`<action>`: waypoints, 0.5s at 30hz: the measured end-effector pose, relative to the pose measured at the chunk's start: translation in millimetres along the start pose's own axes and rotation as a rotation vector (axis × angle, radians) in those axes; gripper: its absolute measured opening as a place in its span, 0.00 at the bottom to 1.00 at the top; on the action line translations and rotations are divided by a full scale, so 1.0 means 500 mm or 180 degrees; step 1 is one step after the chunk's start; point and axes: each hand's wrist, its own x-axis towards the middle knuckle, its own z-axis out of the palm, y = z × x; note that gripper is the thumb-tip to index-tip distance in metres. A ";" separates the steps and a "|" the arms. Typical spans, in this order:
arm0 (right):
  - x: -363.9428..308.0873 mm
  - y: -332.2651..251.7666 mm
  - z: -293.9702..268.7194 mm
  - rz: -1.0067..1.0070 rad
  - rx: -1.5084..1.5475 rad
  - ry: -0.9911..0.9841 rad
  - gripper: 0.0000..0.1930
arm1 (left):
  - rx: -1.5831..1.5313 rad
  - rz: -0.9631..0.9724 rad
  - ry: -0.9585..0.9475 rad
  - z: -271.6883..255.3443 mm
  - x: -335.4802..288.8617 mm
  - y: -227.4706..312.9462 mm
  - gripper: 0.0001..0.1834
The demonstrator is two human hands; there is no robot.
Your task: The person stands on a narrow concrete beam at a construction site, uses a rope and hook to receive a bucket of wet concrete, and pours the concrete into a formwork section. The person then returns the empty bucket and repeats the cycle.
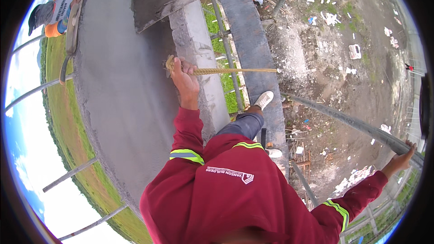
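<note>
Head view: left hand (185, 79) grips twisted tan rope (235, 71).

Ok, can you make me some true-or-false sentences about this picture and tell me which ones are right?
1. The left hand is holding a rope. True.
2. The right hand is empty. False: it is holding a grey pole.
3. A white shoe is on the long dark walkway. True.
4. The person's top is bright blue. False: it is dark red, with yellow-green bands on the sleeves.
5. Another person is at the upper left, wearing orange and white. True.
</note>
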 end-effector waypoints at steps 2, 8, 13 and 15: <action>0.007 0.005 0.001 0.0024 0.0396 -0.0076 0.16 | 0.0141 -0.0050 -0.0409 0.044 -0.035 -0.006 0.12; -0.006 -0.001 0.016 -0.0221 0.0528 -0.0018 0.16 | 0.0457 -0.0496 -0.1730 0.233 -0.155 -0.022 0.19; -0.046 -0.022 0.037 -0.0542 0.0611 -0.0227 0.17 | 0.0751 -0.0804 -0.2638 0.376 -0.246 -0.096 0.19; -0.061 -0.031 0.050 -0.0675 0.0954 -0.0293 0.16 | 0.0716 -0.0994 -0.3002 0.418 -0.285 -0.130 0.19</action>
